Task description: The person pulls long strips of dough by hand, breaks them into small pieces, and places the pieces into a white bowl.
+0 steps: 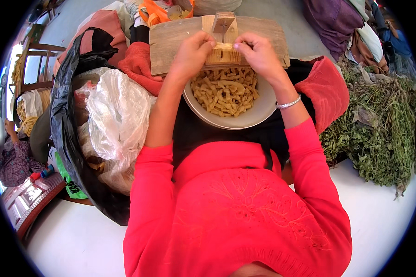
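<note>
A pale strip (224, 46) is being pinched at its two ends, the thumb and fingers of the left hand (194, 51) being closed narrowly on one end and those of the right hand (260, 51) on the other. The strip is being held level across the top of a ridged wooden block (223, 57), near the middle of the near edge of a board (171, 44); whether the block is being touched by it cannot be told. Beyond the strip, a wooden upright (223, 21) is being carried near the middle of the board's far edge.

Below the board's near edge, a bowl (207, 121) is being partly covered by the board, and many short tan pieces (224, 94) are being held in it. A bracelet (289, 102) is being worn on the right wrist.

Farther out, a clear bag (118, 115) is being held inside a black bag (64, 124), off the board's near left corner. Off the near right corner, a red cloth (323, 90) is lying, and beyond it a heap of dried plants (374, 124) is resting. Past the far left corner, an orange bag (156, 14) is standing.
</note>
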Tool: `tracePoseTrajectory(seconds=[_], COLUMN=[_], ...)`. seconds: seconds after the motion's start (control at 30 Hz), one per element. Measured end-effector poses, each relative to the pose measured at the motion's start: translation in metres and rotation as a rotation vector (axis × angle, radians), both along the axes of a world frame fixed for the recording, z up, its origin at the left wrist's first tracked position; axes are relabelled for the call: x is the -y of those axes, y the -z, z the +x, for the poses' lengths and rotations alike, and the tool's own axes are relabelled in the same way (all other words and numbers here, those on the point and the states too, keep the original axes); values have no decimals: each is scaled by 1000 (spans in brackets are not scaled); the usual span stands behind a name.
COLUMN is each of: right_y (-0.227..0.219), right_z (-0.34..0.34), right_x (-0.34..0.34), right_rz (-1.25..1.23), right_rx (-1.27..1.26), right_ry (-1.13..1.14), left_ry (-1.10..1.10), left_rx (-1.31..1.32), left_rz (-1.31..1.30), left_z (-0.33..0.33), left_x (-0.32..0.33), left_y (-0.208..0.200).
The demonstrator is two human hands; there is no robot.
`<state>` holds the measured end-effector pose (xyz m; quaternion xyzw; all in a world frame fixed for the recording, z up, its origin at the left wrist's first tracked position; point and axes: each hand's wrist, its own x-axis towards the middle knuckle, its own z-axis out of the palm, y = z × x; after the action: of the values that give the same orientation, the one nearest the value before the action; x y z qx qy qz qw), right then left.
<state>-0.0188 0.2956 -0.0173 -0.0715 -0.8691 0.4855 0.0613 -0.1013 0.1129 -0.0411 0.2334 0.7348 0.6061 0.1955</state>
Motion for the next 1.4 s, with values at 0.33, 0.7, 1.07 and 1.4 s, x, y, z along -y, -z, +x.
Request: tracePoseTrajectory(seconds=[0.33,0.7,1.07,1.4], right_y=[22,35,198,34], right_z=[77,100,21,57], right_x=[13,11,31,27], right_rz=[-387,660,775,-95], right_rx=[64,-82,705,458], right_ry=[128,-185,-293,-307], left_ry=[-403,-425,-241,-157], left_rx=[102,-391,-101,-103], left_rz=[147,104,71,122], left_z=[-10,5,74,103], left_x=[11,16,45,50], left_y=[-3,-36,5,-1])
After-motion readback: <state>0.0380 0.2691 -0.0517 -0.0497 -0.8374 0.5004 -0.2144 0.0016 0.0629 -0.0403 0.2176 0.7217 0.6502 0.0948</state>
